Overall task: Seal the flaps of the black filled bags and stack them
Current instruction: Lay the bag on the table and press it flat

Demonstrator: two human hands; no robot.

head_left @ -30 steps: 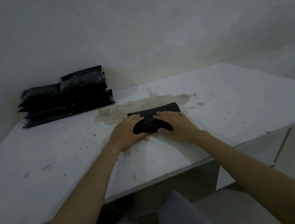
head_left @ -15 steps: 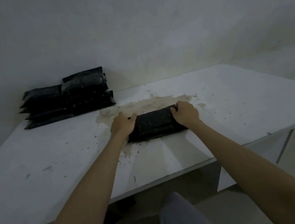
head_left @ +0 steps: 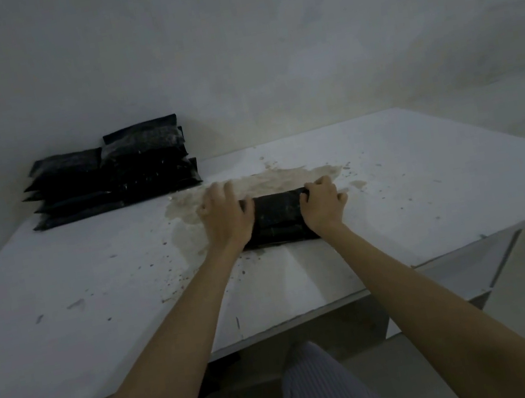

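A black filled bag [head_left: 278, 217] lies flat on the white table [head_left: 96, 296], over a brown stain. My left hand [head_left: 225, 220] covers the bag's left end, thumb on its top and fingers reaching past its far edge. My right hand [head_left: 322, 204] grips the bag's right end with curled fingers at its far right corner. A stack of black filled bags [head_left: 114, 175] stands at the table's far left, against the wall.
The brown stain [head_left: 272, 180] spreads behind the bag, with specks of dirt scattered to the left and right. The table's front edge [head_left: 276, 328] runs just above my knees. A grey wall [head_left: 265, 59] closes off the back.
Both hands moved from the bag's top out to its two ends, then shifted a little along them. The bag stays on the stain in nearly the same spot.
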